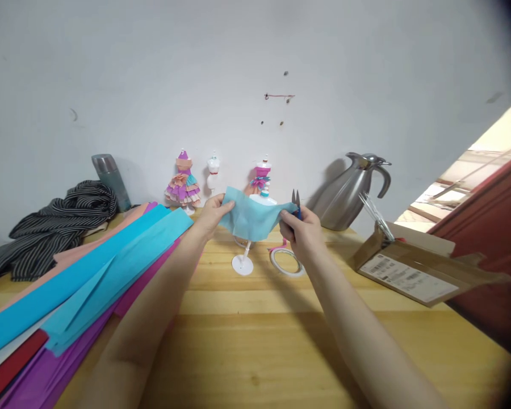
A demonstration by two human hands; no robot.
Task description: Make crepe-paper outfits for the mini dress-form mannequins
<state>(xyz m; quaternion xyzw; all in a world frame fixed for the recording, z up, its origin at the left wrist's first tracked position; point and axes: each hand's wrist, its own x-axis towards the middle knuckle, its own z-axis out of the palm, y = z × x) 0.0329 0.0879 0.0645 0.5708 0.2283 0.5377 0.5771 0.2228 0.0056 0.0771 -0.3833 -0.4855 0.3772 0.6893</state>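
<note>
A light blue sheet of crepe paper (253, 218) is stretched between my hands, in front of a small white mannequin on a stand (242, 264). My left hand (215, 213) is closed on the paper's left end. The right end is pinched in my right hand (303, 228), which also holds scissors (297, 200) with their blades pointing up. Most of the mannequin's body is hidden behind the paper; its white shoulders show above. A roll of white tape (286, 262) lies on the table just right of the stand's base.
Behind stand a mannequin in a ruffled paper dress (183, 182), a bare one (213, 170) and a pink-wrapped one (263, 172). Coloured crepe paper (89, 284), striped cloth (63, 221) and a flask (111, 182) are left; a steel jug (349, 193) and cardboard box (426, 270) right.
</note>
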